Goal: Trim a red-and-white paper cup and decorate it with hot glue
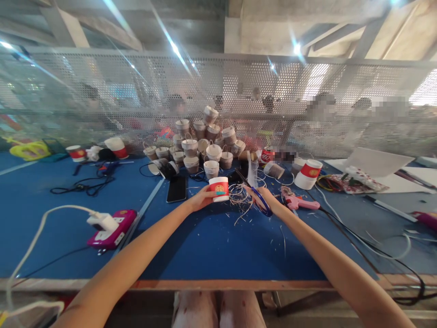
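My left hand (202,198) is closed round a red and white paper cup (219,183), held just above the blue table (205,246). In my right hand (263,197) is a pair of scissors (261,202) with blue handles; their dark blades point up and left, apart from the cup. Between and behind the hands lies a tangle of pale string (239,195) with small scraps. Beyond it rises a pile of small whitish buckets (213,152) with thin handles. A pink glue gun (300,200) lies to the right of my right hand.
A black phone (176,189) lies left of the cup. Farther left sits a purple power strip (114,229) with a white plug. Stacked red and white cups (308,174) stand at right, near loose cables. A perforated metal screen (205,77) runs behind the table.
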Demonstrator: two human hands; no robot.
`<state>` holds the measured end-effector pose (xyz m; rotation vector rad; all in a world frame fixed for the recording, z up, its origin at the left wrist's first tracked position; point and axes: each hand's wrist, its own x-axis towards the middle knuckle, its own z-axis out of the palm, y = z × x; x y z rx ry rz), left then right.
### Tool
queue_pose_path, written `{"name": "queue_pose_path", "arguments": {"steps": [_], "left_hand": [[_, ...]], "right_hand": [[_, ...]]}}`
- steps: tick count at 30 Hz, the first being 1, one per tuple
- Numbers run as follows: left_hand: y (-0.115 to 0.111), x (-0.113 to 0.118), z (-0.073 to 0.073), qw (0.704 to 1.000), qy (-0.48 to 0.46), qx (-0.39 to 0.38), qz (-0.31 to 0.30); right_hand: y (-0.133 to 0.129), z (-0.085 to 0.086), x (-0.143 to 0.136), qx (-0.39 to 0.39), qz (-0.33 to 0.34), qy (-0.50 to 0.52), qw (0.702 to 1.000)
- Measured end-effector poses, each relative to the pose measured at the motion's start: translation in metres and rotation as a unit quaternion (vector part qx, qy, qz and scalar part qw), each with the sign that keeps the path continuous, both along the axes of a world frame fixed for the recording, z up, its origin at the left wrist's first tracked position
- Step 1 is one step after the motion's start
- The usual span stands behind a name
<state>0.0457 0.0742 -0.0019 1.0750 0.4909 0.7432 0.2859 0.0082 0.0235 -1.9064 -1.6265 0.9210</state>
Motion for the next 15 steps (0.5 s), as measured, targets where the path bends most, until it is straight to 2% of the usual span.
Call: {"name": "queue_pose_path", "arguments": {"steps": [5,11,13,15], "left_hand": [[-0.005,0.001,0.005,1.000,0.004,0.021,0.012],[-0.006,0.004,0.004,0.996,0.030,0.014,0.088],[-0.005,0.006,0.001,0.992,0.044,0.010,0.119],[-0.003,0.006,-0.003,0.987,0.060,0.018,0.149]], "right_hand": [[-0.005,-0.009,-0.008,0.041,-0.040,0.104,0.993],[-0.007,-0.013,-0.006,0.115,-0.073,0.193,0.972],[-0.007,-0.010,-0.002,0.150,-0.092,0.114,0.978],[-0.009,-0.004,0.003,0.153,-0.110,-0.051,0.981]]}}
